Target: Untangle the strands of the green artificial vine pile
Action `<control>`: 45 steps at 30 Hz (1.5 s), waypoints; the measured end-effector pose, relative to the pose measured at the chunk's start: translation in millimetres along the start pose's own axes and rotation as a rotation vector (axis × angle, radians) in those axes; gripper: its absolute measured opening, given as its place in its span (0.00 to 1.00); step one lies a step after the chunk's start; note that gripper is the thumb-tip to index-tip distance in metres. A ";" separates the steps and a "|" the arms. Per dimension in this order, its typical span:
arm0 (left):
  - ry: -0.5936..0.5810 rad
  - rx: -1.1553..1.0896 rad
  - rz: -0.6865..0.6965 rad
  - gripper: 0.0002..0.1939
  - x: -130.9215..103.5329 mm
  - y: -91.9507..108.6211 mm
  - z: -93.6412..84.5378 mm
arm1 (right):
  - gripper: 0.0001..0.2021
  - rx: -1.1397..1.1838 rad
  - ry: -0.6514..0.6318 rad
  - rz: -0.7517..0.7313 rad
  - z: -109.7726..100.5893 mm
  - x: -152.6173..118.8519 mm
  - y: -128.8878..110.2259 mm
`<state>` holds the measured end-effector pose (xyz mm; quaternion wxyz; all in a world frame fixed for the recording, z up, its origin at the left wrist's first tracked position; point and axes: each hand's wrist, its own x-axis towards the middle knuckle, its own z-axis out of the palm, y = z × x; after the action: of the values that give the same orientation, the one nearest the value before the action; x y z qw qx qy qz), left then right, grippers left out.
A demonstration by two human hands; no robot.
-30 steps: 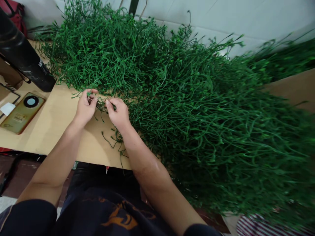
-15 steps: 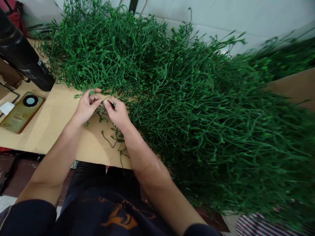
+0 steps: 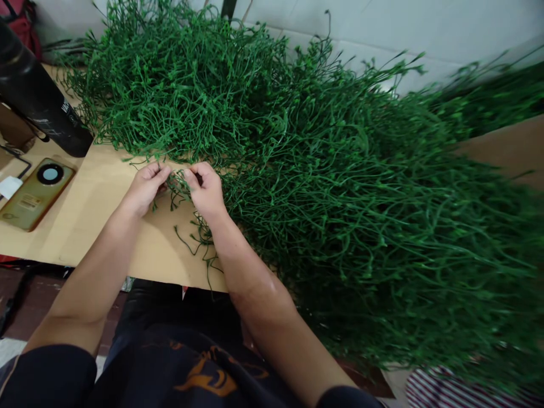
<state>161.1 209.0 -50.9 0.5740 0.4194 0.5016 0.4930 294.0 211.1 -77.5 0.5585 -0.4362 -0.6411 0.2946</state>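
My left hand [image 3: 147, 186] is closed in a pinch just above the cardboard, with a thin green stem [image 3: 177, 182] at its fingertips. My right hand [image 3: 206, 190], a short gap away, pinches towards the same spot with thumb and bent forefinger. The stem's ends are partly hidden by the fingers. Below and between the hands lie a few loose green stems [image 3: 191, 245] with small budded tips. Just beyond my fingers begins a large tangled heap of green stems [image 3: 340, 170], plastic-looking, spreading far to the right.
A tan cardboard sheet [image 3: 102, 207] covers the work surface. To the left are a phone [image 3: 36, 195] lying camera side up, a white plug [image 3: 9, 187] and a tilted-looking black bottle [image 3: 46, 102]. Behind the heap stands a white wall [image 3: 425, 34]. Striped cloth [image 3: 446, 391] shows at lower right.
My left fingers, spread before, have curled in to a pinch. The right hand has turned slightly, its forefinger now bent over the thumb. The stem that arched above the fingers is harder to see.
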 end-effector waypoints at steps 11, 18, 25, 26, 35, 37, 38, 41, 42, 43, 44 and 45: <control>-0.174 0.158 0.133 0.09 -2.8 -1.8 -5.7 | 0.17 -0.071 -0.084 0.059 -2.3 -0.6 -2.1; -0.003 0.426 0.232 0.06 4.8 -6.8 -1.6 | 0.18 -0.032 -0.139 0.121 -0.9 -0.1 -5.5; 0.271 0.451 0.204 0.08 26.2 -13.7 -19.2 | 0.22 0.179 -0.244 -0.016 -19.9 -1.4 -49.1; 0.244 0.404 0.176 0.07 25.8 -12.4 -21.3 | 0.22 0.191 -0.214 -0.016 -21.0 -1.6 -51.5; -0.079 0.269 0.130 0.06 8.3 -5.7 -19.3 | 0.20 -0.032 -0.064 0.259 -4.7 -0.6 -12.2; -0.082 0.224 0.125 0.07 8.1 -6.9 -18.2 | 0.21 -0.114 -0.146 0.254 -4.5 -1.4 -12.5; -0.080 0.204 0.124 0.08 7.9 -7.2 -17.6 | 0.19 -0.141 -0.193 0.235 -4.5 -1.7 -12.6; -0.092 0.193 0.128 0.08 7.6 -7.5 -16.0 | 0.15 -0.186 -0.291 0.167 -4.1 -1.7 -9.4; -0.084 0.214 0.145 0.08 8.1 -7.8 -15.7 | 0.17 -0.193 -0.302 0.154 -4.0 -1.4 -7.9; -0.064 0.241 0.169 0.08 9.3 -8.4 -15.7 | 0.17 -0.198 -0.307 0.145 -4.2 -1.2 -7.1; -0.038 0.267 0.192 0.08 11.2 -9.4 -15.9 | 0.18 -0.196 -0.314 0.136 -4.7 -1.0 -7.8; -0.006 0.285 0.213 0.08 13.8 -10.5 -16.4 | 0.19 -0.180 -0.334 0.123 -5.6 -0.9 -10.2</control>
<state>146.5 220.7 -65.8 0.4549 0.5489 0.5172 0.4737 297.0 205.2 -68.0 0.3840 -0.4678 -0.7207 0.3380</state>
